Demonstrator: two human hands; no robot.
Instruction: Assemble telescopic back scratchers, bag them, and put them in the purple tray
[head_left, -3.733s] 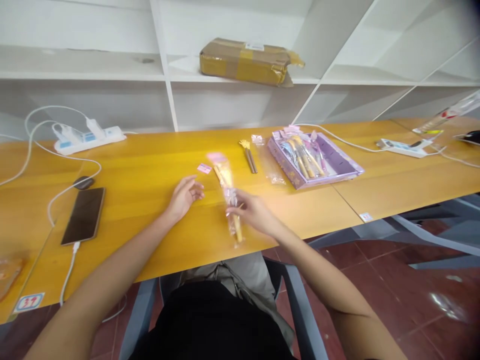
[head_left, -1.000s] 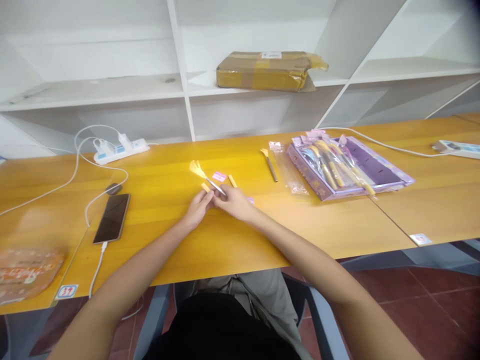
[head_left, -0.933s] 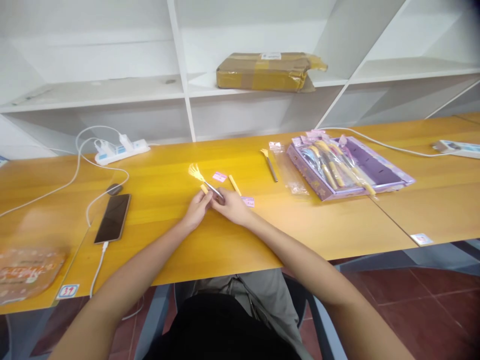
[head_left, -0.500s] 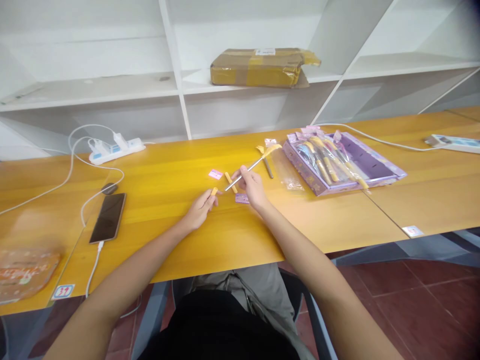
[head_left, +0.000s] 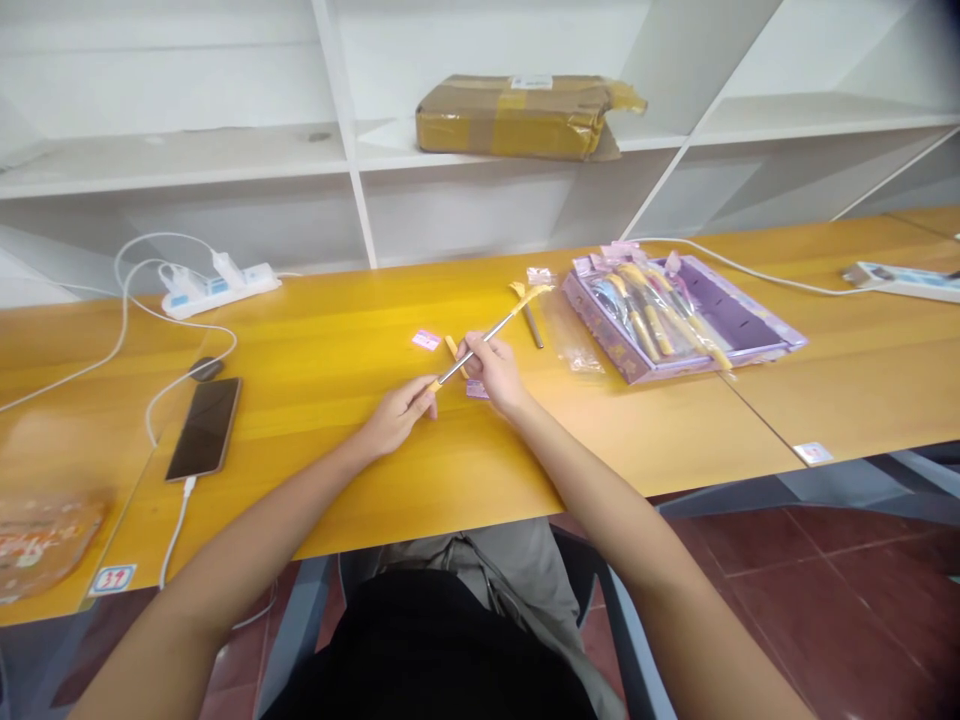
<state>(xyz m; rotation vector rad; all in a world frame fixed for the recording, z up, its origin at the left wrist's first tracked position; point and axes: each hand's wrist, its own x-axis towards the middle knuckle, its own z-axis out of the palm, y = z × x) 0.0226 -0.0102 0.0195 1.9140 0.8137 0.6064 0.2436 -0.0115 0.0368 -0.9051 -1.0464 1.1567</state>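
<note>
My left hand (head_left: 401, 412) pinches a small yellow piece (head_left: 435, 385), which meets the lower end of a silver rod (head_left: 495, 328). Around the middle of that rod my right hand (head_left: 491, 370) is closed; the rod slants up to the right and has a yellow tip (head_left: 534, 293). Beneath the right hand lies a yellow stick (head_left: 450, 346), partly hidden. A second rod (head_left: 533, 326) with a yellow end rests on the table behind. Pink card (head_left: 426, 340) and purple card (head_left: 476, 389) lie near the hands.
At the right, a purple box (head_left: 750, 300) holds several wrapped items (head_left: 652, 310). A phone (head_left: 204, 430), cables and a power strip (head_left: 225, 290) are on the left. A taped carton (head_left: 517, 118) sits on the shelf.
My hands have come closer together. The rod's lower end, earlier apart from the yellow piece in my left hand, now meets it. The whole view has shifted slightly.
</note>
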